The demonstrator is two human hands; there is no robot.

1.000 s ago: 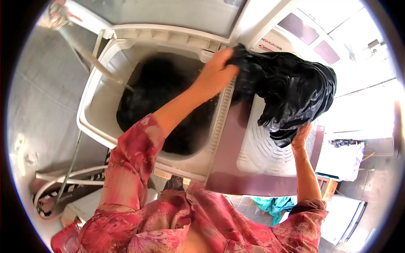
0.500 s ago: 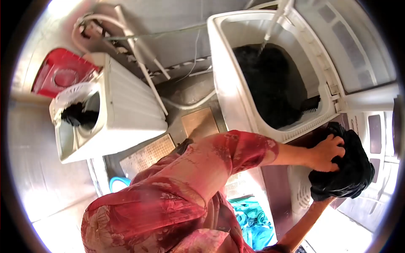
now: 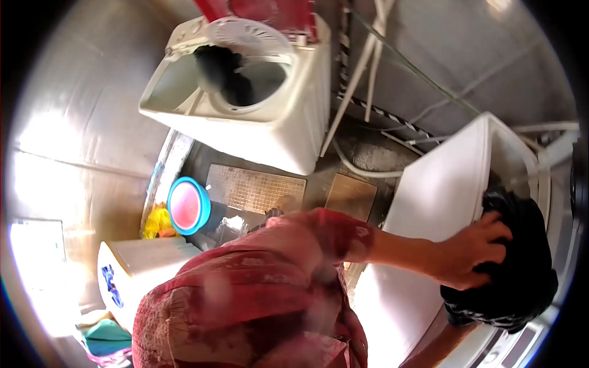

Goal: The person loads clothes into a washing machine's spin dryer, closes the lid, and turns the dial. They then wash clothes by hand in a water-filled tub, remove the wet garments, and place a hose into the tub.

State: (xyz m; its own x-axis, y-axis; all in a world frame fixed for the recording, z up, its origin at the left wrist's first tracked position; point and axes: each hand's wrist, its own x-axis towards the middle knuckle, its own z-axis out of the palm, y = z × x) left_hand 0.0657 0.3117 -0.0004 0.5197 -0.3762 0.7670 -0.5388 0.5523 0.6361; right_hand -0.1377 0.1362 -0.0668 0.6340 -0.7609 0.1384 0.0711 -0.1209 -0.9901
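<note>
My left hand [image 3: 475, 251] presses curled fingers into the top of a bundle of black wet-looking clothes [image 3: 515, 264]. From below, my right forearm [image 3: 445, 345] reaches under the same bundle, its hand and fingers hidden by the fabric. The bundle is held over the edge of a white washing machine [image 3: 442, 172] on the right, covering much of its opening. At the upper left stands a second white twin-tub washing machine [image 3: 300, 116]. Its round tub has black cloth [image 3: 227, 70] in it and hanging over the divider.
A red lid [image 3: 264, 15] stands raised behind the twin-tub. White pipes [image 3: 356, 80] lean between the machines, and a hose [image 3: 368, 172] crosses the floor. A blue-rimmed basin [image 3: 205, 208], a yellow bag [image 3: 158, 221] and a white container [image 3: 135, 264] lie to the left.
My view has turned left, bringing the twin-tub nearer the middle. The right-hand machine's tub, with water running onto black clothes, has gone from sight. Both arms still carry the black bundle.
</note>
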